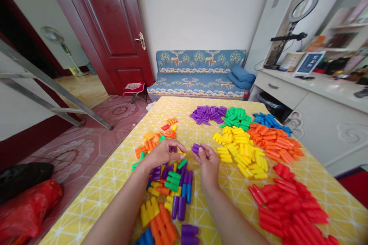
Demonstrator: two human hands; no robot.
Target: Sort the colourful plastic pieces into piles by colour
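My right hand (208,162) pinches a small purple plastic block (196,148) made of joined tubes, held just above the table. My left hand (165,154) hovers over a mixed pile, thumb and index finger apart. A bit of purple shows behind its fingers, partly hidden. Under and in front of this hand lie green blocks (173,181), purple blocks (178,208), orange blocks (163,226) and a few blue ones, some joined together. More orange pieces (149,144) sit on its far side.
Sorted heaps lie on the right of the yellow patterned tablecloth (172,107): purple (208,114), green (236,118), blue (270,120), yellow (244,151), orange (274,141) and red (293,208). Beyond the table stand a blue sofa (198,80) and a white cabinet (324,118).
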